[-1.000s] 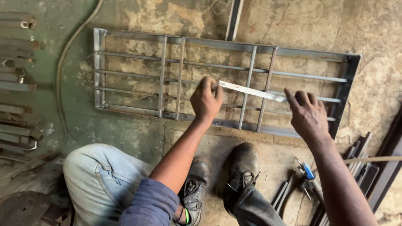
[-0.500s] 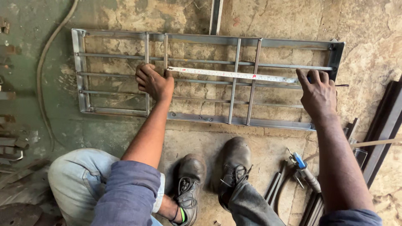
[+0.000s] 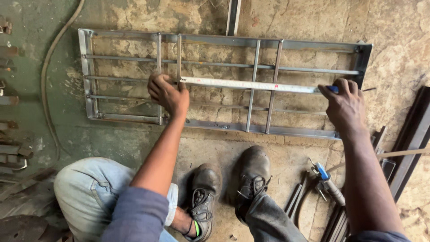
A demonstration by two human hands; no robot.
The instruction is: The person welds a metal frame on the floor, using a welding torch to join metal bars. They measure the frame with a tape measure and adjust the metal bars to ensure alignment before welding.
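From the head view, I saw a rectangular steel grille lying flat on the rough, stained concrete floor, its frame of angle iron and its thin bars dull grey with weld marks at the joints. A white tape measure blade was stretched flat across the grille, over two pairs of upright bars. My left hand was clenched down on the blade's near end, pinning it just beside the left pair of uprights. My right hand was closed around the tape's case, of which only a blue corner showed above the fingers, near the grille's right end. A narrow metal strip ran off the top edge beyond the frame. To the left, a dark hose curved along the greenish floor, beside scattered rusty metal offcuts. To the right lay a bundle of dark steel bars and, nearer my leg, a blue-tipped hand tool resting on thin rods. Two scuffed black leather boots stood below the grille, between my arms, with pale jeans on one knee. Nothing lay across the tape itself.
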